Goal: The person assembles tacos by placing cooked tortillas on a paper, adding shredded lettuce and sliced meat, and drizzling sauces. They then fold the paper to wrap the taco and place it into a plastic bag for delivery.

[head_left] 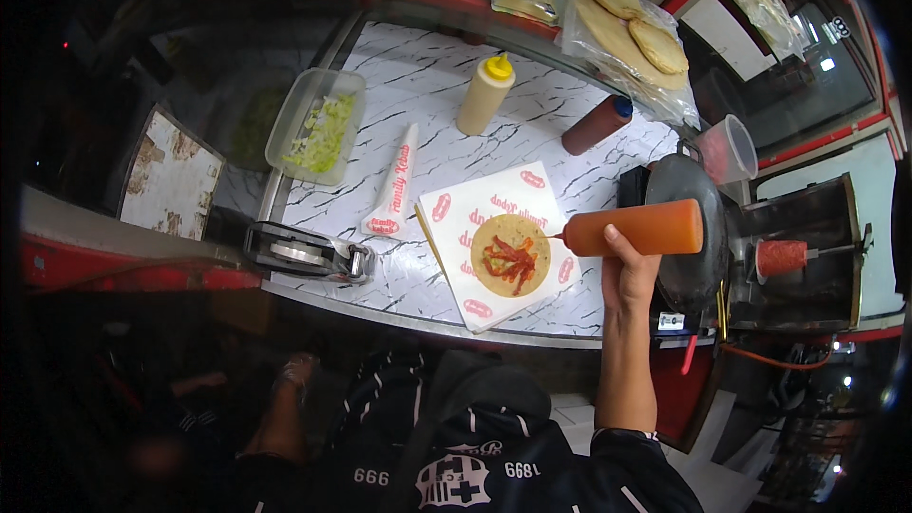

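Observation:
My right hand (631, 271) is closed around an orange squeeze bottle (638, 228), tipped on its side with its nozzle pointing left. The nozzle is above the right edge of a small round flatbread (486, 261). Strips of reddish meat, some green bits and red-orange sauce lie on the flatbread. It rests on a stack of white printed paper sheets (473, 308). Low on the left, in shadow beside my body, is my left hand (298, 370); it is away from the counter and its fingers are too dark to make out.
A tub of shredded lettuce (323, 133), a folded paper cone (395, 192) and a tape dispenser (309, 255) stand left. A cream squeeze bottle (485, 95), a dark red bottle (598, 124) and bagged flatbreads (632, 33) sit behind. A black pan (684, 271) and meat spit (781, 257) are right.

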